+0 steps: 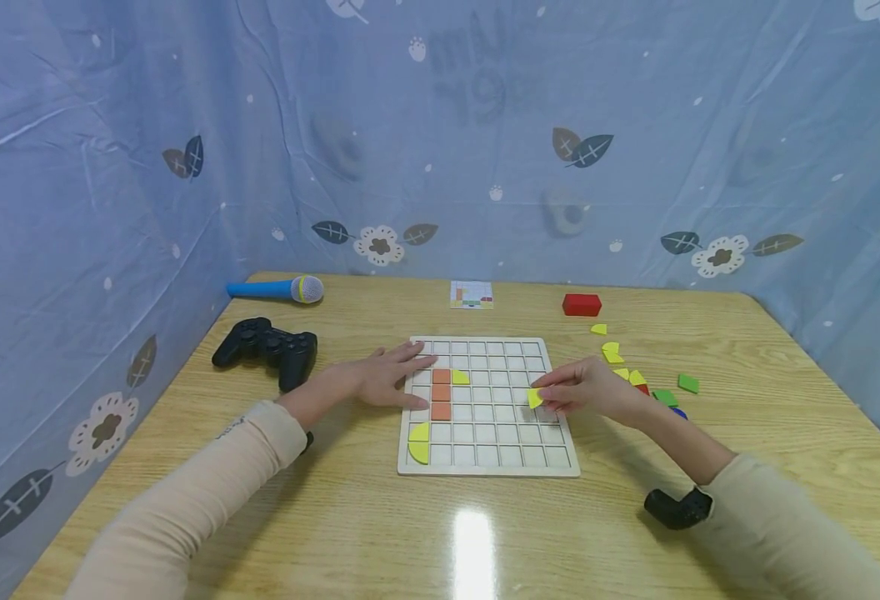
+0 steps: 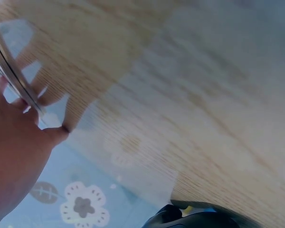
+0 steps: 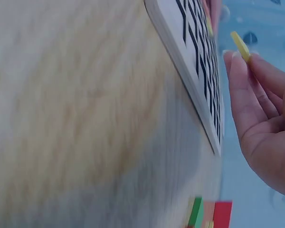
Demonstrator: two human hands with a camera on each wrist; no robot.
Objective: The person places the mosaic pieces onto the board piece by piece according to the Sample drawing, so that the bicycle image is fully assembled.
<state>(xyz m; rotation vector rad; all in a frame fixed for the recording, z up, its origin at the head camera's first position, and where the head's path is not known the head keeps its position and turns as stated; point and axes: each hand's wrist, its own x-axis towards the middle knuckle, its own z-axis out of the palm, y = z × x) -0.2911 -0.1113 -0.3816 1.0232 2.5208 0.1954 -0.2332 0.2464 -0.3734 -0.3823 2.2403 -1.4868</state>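
A blue curtain, printed with leaves and flowers, is hung behind a wood-grained tabletop. Faint reversed lettering is seen on it in the head view but cannot be read with certainty; the marks on the left sleeve are too small to be read. A white gridded board is laid flat on the tabletop. Its left edge is touched by the left hand, whose fingers are spread and grip nothing; their reflection in the glossy tabletop is shown only from the left wrist. Over the board's right side, a yellow tile is pinched by the fingers of the right hand; in the right wrist view it is seen edge-on, apart from the board. Beyond the left forearm are placed a black game controller and a blue microphone. Behind the board, a printed card and a red block are set. Three orange tiles are seated in one column.
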